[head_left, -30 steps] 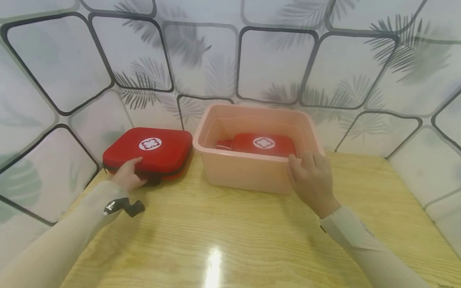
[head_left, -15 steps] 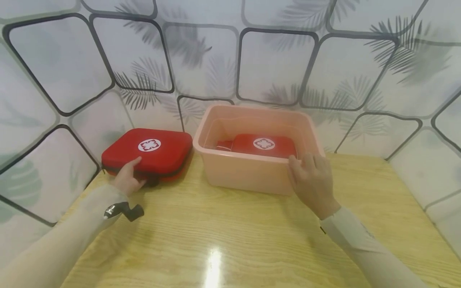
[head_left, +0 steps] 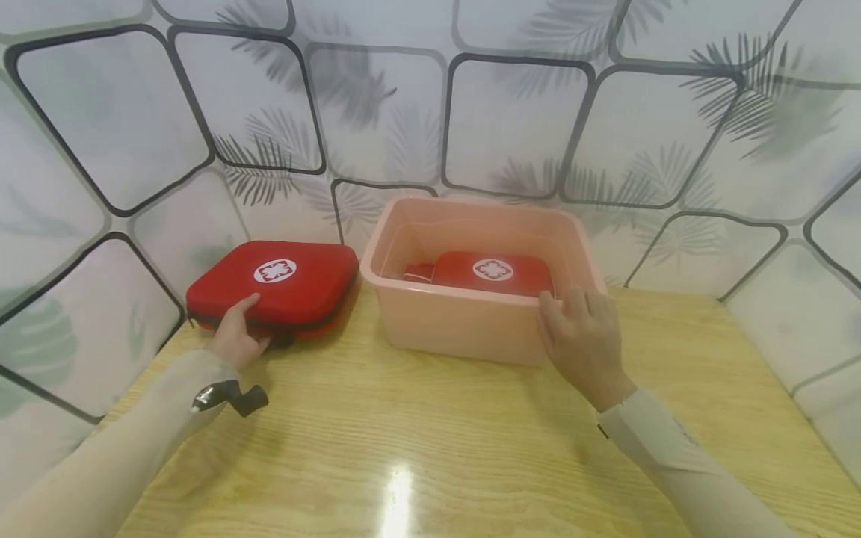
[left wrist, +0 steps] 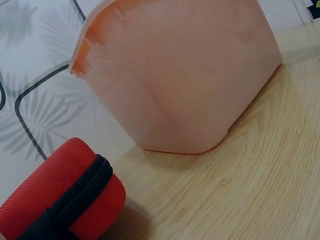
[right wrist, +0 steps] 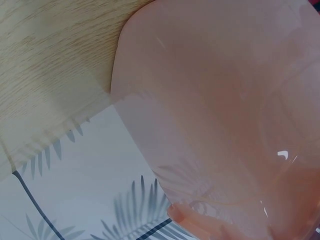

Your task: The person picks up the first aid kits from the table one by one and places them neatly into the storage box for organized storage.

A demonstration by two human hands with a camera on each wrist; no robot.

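Red is the case (head_left: 276,288) that lies near the back left corner of the wooden tabletop (head_left: 430,441); it has a white flower mark on top and a black zip round its side; the left hand (head_left: 235,332) holds its near edge, thumb on top and fingers curled under it; just to its right stands a pink tub (head_left: 471,329), close to the back edge of the tabletop; the case and the tub look very close, but the head view does not show if they touch; the right hand (head_left: 584,340) grips the tub's near right corner, fingers bent over the rim; inside the tub lies a second red case (head_left: 491,273) with the same white mark.

The head view alone shows both hands, both cases and the inside of the tub; the left wrist view shows no hand; it shows the rounded corner of the red case (left wrist: 60,200) and its black zip up close, the tub's outer wall (left wrist: 190,80), and a strip of bare wood between them, so they stand a little apart; the right wrist view shows only the tub's smooth pink wall (right wrist: 225,110), a bit of wood and the leaf-pattern wall (right wrist: 90,175) behind; the second case cannot be seen there.
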